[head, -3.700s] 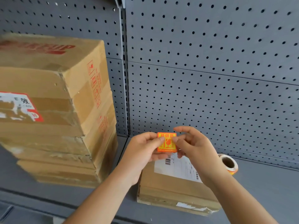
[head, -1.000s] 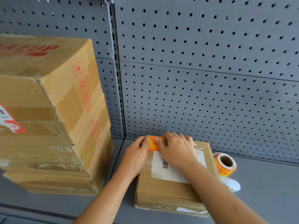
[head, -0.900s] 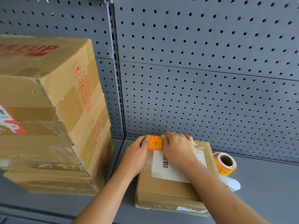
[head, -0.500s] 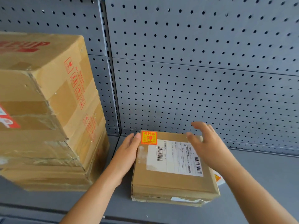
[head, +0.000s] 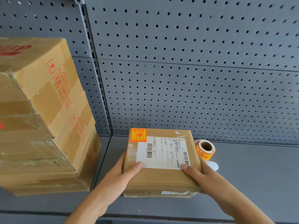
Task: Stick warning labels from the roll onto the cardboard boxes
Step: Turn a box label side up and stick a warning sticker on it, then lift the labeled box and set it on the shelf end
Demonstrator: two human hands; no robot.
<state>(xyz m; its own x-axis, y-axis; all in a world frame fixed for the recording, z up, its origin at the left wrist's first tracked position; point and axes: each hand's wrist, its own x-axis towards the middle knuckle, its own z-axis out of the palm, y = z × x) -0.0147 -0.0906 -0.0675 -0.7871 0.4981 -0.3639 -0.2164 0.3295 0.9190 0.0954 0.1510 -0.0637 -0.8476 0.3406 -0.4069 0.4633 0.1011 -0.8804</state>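
Note:
A small flat cardboard box (head: 160, 178) lies on the grey shelf. An orange warning label (head: 138, 135) is stuck on its top at the far left corner, beside a white shipping label (head: 163, 152). My left hand (head: 119, 177) grips the box's left side with the thumb on top. My right hand (head: 202, 177) grips the right side, thumb on top too. The roll of orange labels (head: 205, 149) lies on the shelf just right of the box, with a loose white backing piece (head: 212, 165) near it.
A stack of large taped cardboard boxes (head: 40, 113) with red print fills the left of the shelf (head: 250, 175). A grey perforated back panel (head: 186, 78) rises behind. The shelf's front edge runs along the bottom.
The orange label went from my fingers onto the box's far left corner and was pressed down. Both hands then moved back to the box's near sides and took hold of it.

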